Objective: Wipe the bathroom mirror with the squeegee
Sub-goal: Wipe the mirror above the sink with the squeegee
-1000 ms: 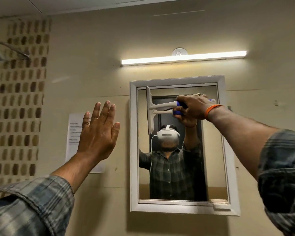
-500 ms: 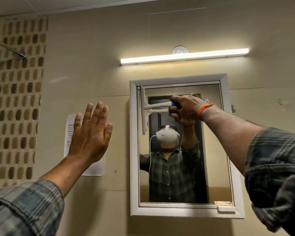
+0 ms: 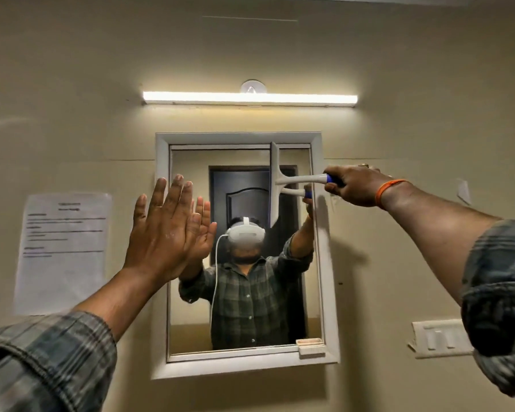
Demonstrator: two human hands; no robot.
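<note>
A white-framed bathroom mirror (image 3: 188, 322) hangs on the beige wall. A white squeegee (image 3: 274, 182) with a blue grip stands with its blade vertical against the glass in the upper right part of the mirror. My right hand (image 3: 356, 185) is closed around its handle, just right of the frame's right edge. My left hand (image 3: 161, 227) is raised flat with fingers spread, over the mirror's left edge, holding nothing. Whether it touches the glass I cannot tell.
A lit tube light (image 3: 250, 99) runs above the mirror. A printed paper notice (image 3: 63, 251) is stuck to the wall at the left. A white switch plate (image 3: 437, 337) sits at the lower right. A small ledge piece (image 3: 309, 346) lies at the mirror's bottom right corner.
The squeegee has swept from the mirror's left edge across to its upper right part. My left hand now lies over the mirror's left edge; the view shifted.
</note>
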